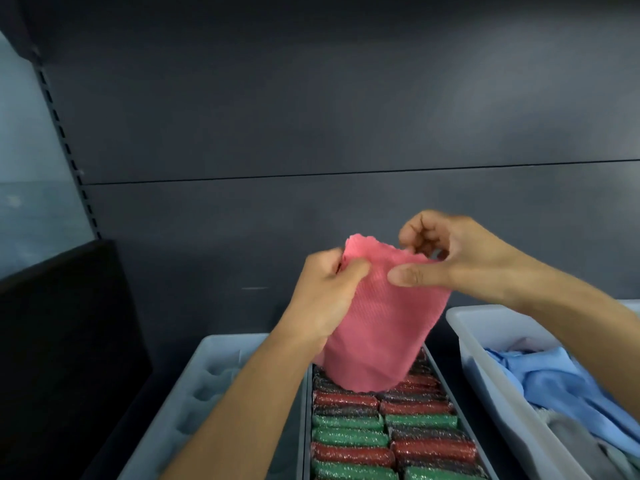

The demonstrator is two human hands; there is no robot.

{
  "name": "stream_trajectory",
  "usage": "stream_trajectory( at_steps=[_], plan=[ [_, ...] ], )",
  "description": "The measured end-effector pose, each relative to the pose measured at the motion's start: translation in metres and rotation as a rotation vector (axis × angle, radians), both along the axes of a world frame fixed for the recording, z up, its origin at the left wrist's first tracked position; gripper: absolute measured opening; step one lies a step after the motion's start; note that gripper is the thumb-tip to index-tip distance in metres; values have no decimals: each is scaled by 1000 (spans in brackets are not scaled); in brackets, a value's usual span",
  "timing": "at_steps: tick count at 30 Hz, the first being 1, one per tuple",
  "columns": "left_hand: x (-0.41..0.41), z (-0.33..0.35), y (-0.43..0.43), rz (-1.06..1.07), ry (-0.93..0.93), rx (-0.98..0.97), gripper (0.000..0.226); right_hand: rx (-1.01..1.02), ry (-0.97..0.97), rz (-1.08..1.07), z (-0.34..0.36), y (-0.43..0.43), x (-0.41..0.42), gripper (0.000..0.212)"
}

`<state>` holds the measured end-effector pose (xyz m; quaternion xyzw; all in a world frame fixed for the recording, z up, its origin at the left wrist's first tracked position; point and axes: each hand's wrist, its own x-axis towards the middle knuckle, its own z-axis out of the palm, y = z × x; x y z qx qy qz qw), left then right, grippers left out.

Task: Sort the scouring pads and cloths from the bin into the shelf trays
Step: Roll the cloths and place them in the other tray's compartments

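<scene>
Above the middle tray (446,379) of scouring pads (349,436), both hands pinch a pink cloth (381,327). Left hand (322,296) grips its left top edge; right hand (450,258) its right.

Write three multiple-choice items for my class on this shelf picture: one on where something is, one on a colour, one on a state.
1. Which tray holds the sparkly scouring pads?
A. left
B. middle
C. right

2. What colour is the cloth that the hands hold?
A. pink
B. yellow
C. white

3. How is that cloth held?
A. lying flat in a tray
B. pinched by one hand only
C. pinched at its top edge by both hands

Key:
1 B: the scouring pads fill the middle tray.
2 A: the cloth is pink.
3 C: the left hand and right hand both grip its top, and it hangs above the pads.
</scene>
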<state>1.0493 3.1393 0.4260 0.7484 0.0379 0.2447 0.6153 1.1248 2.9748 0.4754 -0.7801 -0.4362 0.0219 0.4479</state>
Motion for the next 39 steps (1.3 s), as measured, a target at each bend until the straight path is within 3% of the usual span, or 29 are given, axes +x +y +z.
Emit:
stream_trajectory(
  at_steps=[1,3,5,9,13,18,21,24,25,26,28,30,32,35,39],
  plan=[
    [0,1,-2,-11,-18,43,33,-74,-39,-5,4,1,-2,46],
    [1,4,-5,-31,-71,73,20,-198,-175,-39,11,8,-4,36],
    [1,5,-2,-11,-123,8,14,-237,-261,-82,15,15,-4,34],
    [-1,-19,20,-42,-39,-63,33,-130,-61,-31,24,17,-2,26],
    [-7,-61,22,-198,76,-97,52,-116,-22,6,29,17,5,18],
    [-11,-84,16,-165,158,-41,31,-149,-68,2,34,17,11,31],
    [-14,-88,22,-91,180,-7,15,-133,-63,-3,39,12,15,23],
    [-17,-94,33,-22,173,-17,15,-106,-33,4,42,6,16,17],
    [-17,-96,37,-9,130,-143,18,-68,6,13,42,5,17,13],
    [-17,-99,38,-43,58,-401,26,-14,62,13,42,5,17,8],
    [-16,-106,38,-260,-114,-979,63,75,142,-22,37,7,21,10],
    [-18,-109,30,-412,-160,-1164,87,93,170,-77,25,10,27,13],
    [-19,-108,24,-343,-102,-1098,76,89,238,-127,8,11,34,15],
    [-15,-96,34,-33,25,-925,48,111,345,-172,-17,8,40,15],
    [-14,-88,46,98,92,-682,26,225,553,-160,-38,-1,45,13]
  ],
)
